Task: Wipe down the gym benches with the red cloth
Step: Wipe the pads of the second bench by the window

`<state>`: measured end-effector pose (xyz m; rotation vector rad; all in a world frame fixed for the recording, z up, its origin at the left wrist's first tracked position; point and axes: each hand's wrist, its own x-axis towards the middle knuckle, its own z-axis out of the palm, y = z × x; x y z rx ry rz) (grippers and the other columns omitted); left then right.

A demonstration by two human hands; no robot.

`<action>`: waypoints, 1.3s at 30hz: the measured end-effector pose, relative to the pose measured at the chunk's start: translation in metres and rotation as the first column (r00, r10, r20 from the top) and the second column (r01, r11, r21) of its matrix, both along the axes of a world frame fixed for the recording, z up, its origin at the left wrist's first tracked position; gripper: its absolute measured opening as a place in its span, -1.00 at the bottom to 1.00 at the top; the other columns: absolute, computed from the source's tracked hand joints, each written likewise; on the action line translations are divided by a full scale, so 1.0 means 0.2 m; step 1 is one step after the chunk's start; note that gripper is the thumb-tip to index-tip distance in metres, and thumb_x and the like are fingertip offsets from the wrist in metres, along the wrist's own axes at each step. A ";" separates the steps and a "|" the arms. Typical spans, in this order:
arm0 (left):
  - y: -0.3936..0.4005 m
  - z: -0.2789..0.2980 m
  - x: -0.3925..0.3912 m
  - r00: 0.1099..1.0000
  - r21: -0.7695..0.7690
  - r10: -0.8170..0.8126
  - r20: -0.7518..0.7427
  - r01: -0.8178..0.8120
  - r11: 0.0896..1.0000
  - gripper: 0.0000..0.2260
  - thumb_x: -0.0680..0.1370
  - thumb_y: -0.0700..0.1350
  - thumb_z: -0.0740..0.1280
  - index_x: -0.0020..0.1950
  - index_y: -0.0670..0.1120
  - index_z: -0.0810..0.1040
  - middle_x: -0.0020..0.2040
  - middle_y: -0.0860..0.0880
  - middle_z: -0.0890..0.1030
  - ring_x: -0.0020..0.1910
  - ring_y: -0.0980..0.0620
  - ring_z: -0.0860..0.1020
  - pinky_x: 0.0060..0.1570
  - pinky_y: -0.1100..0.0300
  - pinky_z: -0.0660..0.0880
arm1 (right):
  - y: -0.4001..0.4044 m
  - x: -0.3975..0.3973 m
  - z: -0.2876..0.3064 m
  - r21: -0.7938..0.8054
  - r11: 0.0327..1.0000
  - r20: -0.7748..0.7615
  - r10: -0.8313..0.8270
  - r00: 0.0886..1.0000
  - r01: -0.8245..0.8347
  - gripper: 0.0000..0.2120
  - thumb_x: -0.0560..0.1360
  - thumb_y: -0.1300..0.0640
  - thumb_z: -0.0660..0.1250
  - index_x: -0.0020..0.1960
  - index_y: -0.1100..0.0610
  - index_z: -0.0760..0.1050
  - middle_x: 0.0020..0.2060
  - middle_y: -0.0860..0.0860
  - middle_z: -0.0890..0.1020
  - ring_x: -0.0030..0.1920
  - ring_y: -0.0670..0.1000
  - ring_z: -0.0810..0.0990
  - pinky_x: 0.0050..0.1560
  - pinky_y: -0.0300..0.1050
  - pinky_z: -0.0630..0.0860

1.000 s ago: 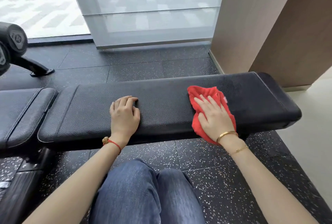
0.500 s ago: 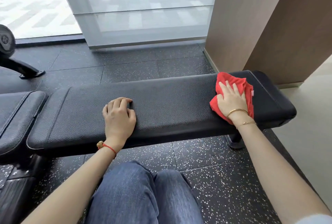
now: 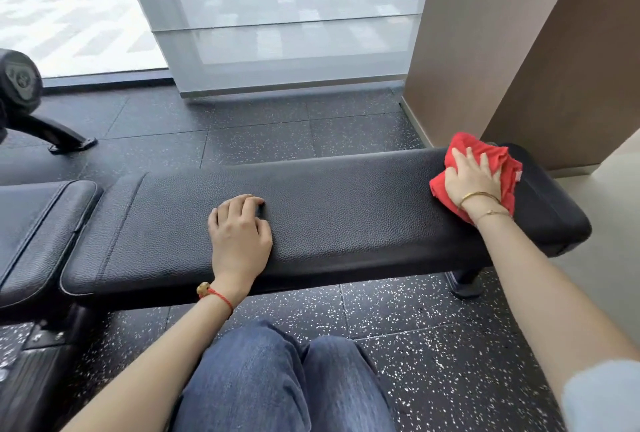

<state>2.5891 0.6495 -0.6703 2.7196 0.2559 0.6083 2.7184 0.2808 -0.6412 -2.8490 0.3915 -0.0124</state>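
Observation:
A long black padded gym bench [image 3: 346, 209] runs across the view in front of me. My right hand [image 3: 472, 177] presses flat on the crumpled red cloth [image 3: 504, 163] near the bench's right end, fingers spread over it. My left hand [image 3: 240, 235] rests palm down on the middle of the pad, fingers curled, holding nothing. A second black pad [image 3: 38, 223] adjoins the bench on the left.
A wooden wall panel [image 3: 502, 50] stands close behind the bench's right end. A glass wall [image 3: 294, 15] lies beyond the speckled rubber floor [image 3: 277, 126]. A black machine leg [image 3: 52, 133] is at far left. My knees in jeans [image 3: 277, 379] are below.
My right hand has slid the red cloth along the pad from right of middle to the bench's right end. My left hand has stayed in place.

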 end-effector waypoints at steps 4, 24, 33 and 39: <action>0.00 0.00 0.01 1.000 -0.005 0.007 0.008 -0.007 1.000 -0.67 0.46 -0.11 0.14 0.16 -0.05 0.55 0.18 -0.04 0.57 0.22 -0.12 0.46 0.36 -0.12 0.30 | 0.29 0.06 0.00 -0.035 0.979 -0.018 0.202 0.979 -0.202 -0.49 0.61 0.02 -0.02 0.56 -0.06 0.06 0.57 -0.02 0.05 0.57 0.05 -0.02 0.53 0.13 -0.15; 0.00 0.00 0.01 1.000 0.019 0.015 -0.012 -0.014 1.000 -0.74 0.49 -0.18 0.28 0.17 -0.06 0.55 0.19 -0.04 0.56 0.25 -0.12 0.45 0.38 -0.09 0.26 | 0.41 -0.23 -0.02 -0.015 0.948 0.075 0.318 0.945 -0.318 -0.49 0.59 0.03 0.06 0.53 -0.08 0.15 0.55 -0.08 0.13 0.56 0.03 0.05 0.54 0.07 -0.10; 0.00 0.02 0.00 1.000 -0.018 0.013 -0.006 -0.013 1.000 -0.74 0.49 -0.19 0.28 0.16 -0.05 0.56 0.17 -0.04 0.57 0.24 -0.11 0.45 0.39 -0.09 0.24 | 0.93 -0.34 -0.02 -0.030 0.816 0.084 0.577 0.812 -0.577 -0.47 0.58 0.02 0.06 0.55 -0.08 0.11 0.56 -0.07 0.09 0.56 0.02 0.00 0.54 0.08 -0.16; 0.01 0.01 -0.02 0.999 -0.022 -0.030 -0.012 0.029 0.999 -0.73 0.53 -0.18 0.27 0.22 -0.07 0.56 0.24 -0.05 0.56 0.30 -0.11 0.44 0.44 -0.09 0.22 | 0.79 -0.52 -0.07 -0.032 0.850 0.177 0.523 0.834 -0.527 -0.48 0.56 0.00 0.08 0.53 -0.09 0.17 0.54 -0.10 0.18 0.55 0.00 0.06 0.53 0.04 -0.20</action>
